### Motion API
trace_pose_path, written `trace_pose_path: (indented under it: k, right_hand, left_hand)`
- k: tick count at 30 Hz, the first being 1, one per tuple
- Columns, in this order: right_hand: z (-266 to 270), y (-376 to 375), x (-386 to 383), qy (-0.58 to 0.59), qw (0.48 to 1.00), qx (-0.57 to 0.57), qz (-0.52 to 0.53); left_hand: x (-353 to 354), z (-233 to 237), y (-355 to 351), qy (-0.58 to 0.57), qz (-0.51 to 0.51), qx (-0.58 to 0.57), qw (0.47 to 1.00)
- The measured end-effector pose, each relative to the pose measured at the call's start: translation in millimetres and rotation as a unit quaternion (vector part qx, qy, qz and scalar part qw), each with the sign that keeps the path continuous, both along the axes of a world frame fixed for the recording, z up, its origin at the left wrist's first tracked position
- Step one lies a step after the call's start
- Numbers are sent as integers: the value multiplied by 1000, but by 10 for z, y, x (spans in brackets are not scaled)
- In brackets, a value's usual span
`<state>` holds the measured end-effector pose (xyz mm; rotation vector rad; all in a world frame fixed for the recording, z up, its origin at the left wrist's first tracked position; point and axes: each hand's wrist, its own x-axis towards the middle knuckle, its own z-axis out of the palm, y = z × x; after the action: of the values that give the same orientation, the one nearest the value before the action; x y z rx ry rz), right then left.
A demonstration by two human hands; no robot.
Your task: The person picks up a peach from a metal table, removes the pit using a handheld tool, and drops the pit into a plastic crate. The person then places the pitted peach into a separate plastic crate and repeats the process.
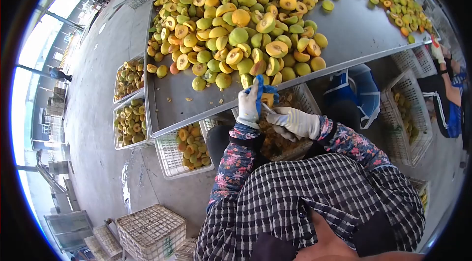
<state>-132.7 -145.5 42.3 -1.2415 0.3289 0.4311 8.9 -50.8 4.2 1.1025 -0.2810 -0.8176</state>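
My left hand [250, 102], in a white glove with blue fingers, is closed around a yellow fruit half [268, 99] at the table's near edge. Close beside it, my right hand [297, 122], in a white glove, is closed on a thin metal tool [266, 108] whose tip points at the fruit; its kind is too small to tell. A large heap of halved green-yellow stone fruit [238, 36] lies on the metal table [184, 95] just beyond my hands. Below them stands a crate [307, 98] with brownish pieces in it, partly hidden by my arms.
Crates of fruit halves stand left of the table [130, 122] and under its edge [169, 155]. A blue-and-white container [366, 95] and another crate [410, 133] are at the right, near another person [445, 96]. A stacked crate [152, 229] stands lower left.
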Motion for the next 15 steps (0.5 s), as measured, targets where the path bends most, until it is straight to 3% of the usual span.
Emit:
trace_pose_path:
  k: [2,3,5,7,9,12,14,15]
  right_hand:
    - [17,-66,-23,51,994,89,-25]
    - [22,-101,-42,79,987,133,-38]
    - [-63,-148,-78,90,985,145,-34]
    - [-54,-29,-162,89,985,142,-40]
    - [-17,-35,-153,93,986,126,-48]
    - [93,-72,-203,89,988,120,-45]
    - [254,-61,-385,95,988,123,-28]
    - [244,-90,-390,74,996,51,-21]
  left_hand:
    - [13,-16,-69,40,-13,3,999]
    - [-3,-17,-98,6,-24,18,1000]
    - [-69,-15,-136,-185,-2,82,979]
    - [-186,190,-1,-291,-8,161,943]
    - [-157,215,8,-298,-14,202,933]
    - [56,138,45,-112,53,211,970]
    - [250,-9,254,-127,141,100,977]
    - [331,-35,328,-124,153,120,973]
